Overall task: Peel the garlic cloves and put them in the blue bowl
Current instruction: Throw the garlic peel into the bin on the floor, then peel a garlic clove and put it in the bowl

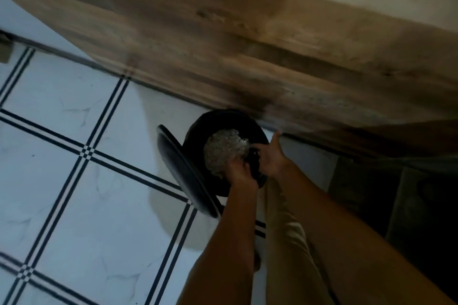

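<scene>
Dim kitchen floor: I am watching 2 hands working over an open black bin [223,126] on the tiled floor [74,131], its lid [183,173] tipped aside. The right hand [271,157] is clutching a fold of black liner [255,168], probably to keep the bin's mouth open. The left hand [239,172] is reaching into a pale crumpled wad [223,151], and its fingers are hidden, so I cannot tell their grip. Neither the garlic cloves nor the blue bowl is showing here.
</scene>
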The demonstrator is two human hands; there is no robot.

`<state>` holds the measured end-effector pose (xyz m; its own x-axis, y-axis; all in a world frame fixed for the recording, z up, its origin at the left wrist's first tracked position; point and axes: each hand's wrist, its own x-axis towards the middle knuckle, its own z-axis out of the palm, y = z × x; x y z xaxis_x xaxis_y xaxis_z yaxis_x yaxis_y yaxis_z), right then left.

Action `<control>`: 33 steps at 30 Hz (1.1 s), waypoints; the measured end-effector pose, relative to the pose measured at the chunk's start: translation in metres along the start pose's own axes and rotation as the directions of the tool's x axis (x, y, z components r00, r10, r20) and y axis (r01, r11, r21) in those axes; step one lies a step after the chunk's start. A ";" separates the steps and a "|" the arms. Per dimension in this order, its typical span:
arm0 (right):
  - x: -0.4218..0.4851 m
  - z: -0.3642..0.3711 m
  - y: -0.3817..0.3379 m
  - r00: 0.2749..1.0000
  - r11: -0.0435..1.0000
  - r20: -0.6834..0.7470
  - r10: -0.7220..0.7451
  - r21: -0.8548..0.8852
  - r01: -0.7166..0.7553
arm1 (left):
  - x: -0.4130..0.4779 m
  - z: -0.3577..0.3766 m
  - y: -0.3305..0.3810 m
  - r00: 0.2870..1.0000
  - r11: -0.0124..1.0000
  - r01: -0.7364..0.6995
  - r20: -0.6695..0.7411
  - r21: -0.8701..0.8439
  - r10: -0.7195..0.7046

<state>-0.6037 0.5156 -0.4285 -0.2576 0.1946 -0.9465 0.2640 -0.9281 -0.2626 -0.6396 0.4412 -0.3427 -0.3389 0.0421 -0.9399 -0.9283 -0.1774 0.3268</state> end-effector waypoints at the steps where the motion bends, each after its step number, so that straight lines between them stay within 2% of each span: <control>1: -0.008 0.004 0.000 0.999 1.000 0.042 0.014 0.013 -0.014 | 0.005 -0.001 -0.001 0.999 0.999 0.031 0.022 -0.009 -0.031; 4: -0.029 0.009 0.003 0.998 1.000 0.068 0.001 -0.009 0.000 | 0.003 -0.001 0.004 0.996 0.997 0.079 0.042 0.004 -0.079; 8: -0.080 0.010 -0.001 0.986 0.988 -0.102 -0.135 -0.085 0.126 | -0.021 -0.006 0.017 0.986 0.993 0.050 0.155 0.105 -0.066; 10: -0.114 0.002 -0.003 0.975 0.985 -0.153 -0.162 -0.080 0.151 | -0.042 -0.010 0.023 0.981 0.989 0.015 0.189 0.146 -0.043; 13: -0.170 -0.011 -0.006 0.981 0.987 -0.111 -0.160 0.007 0.162 | -0.079 -0.015 0.031 0.983 0.956 -0.078 0.184 0.283 0.026; 17: -0.232 -0.027 -0.007 0.973 0.981 -0.136 -0.186 0.029 0.192 | -0.134 -0.013 0.046 0.977 0.827 -0.118 0.212 0.550 -0.002; 22: -0.301 -0.044 -0.011 0.961 0.965 -0.165 -0.223 0.102 0.242 | -0.200 0.007 0.050 0.939 0.547 -0.250 0.338 0.799 -0.064; 25: -0.344 -0.058 -0.014 0.928 0.921 -0.229 -0.295 0.188 0.340 | -0.241 0.024 0.044 0.862 0.355 -0.425 0.492 0.833 -0.122; 27: -0.377 -0.069 -0.011 0.891 0.876 -0.295 -0.344 0.241 0.418 | -0.268 0.036 0.031 0.791 0.186 -0.560 0.587 0.808 -0.171; 29: -0.412 -0.081 -0.003 0.846 0.812 -0.364 -0.388 0.299 0.501 | -0.295 0.044 0.012 0.688 0.064 -0.695 0.689 0.716 -0.228; 32: -0.470 -0.104 0.035 0.731 0.650 -0.496 -0.469 0.367 0.665 | -0.345 0.036 -0.026 0.494 -0.035 -0.854 0.786 0.520 -0.371; 33: -0.482 -0.107 0.040 0.711 0.623 -0.504 -0.490 0.367 0.690 | -0.354 0.035 -0.033 0.444 -0.019 -0.880 0.807 0.475 -0.389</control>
<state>-0.3694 0.4182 -0.0028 0.1560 0.7536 -0.6386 -0.3548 -0.5606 -0.7482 -0.4943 0.4667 -0.0171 0.0865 0.8813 -0.4646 0.2433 0.4336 0.8677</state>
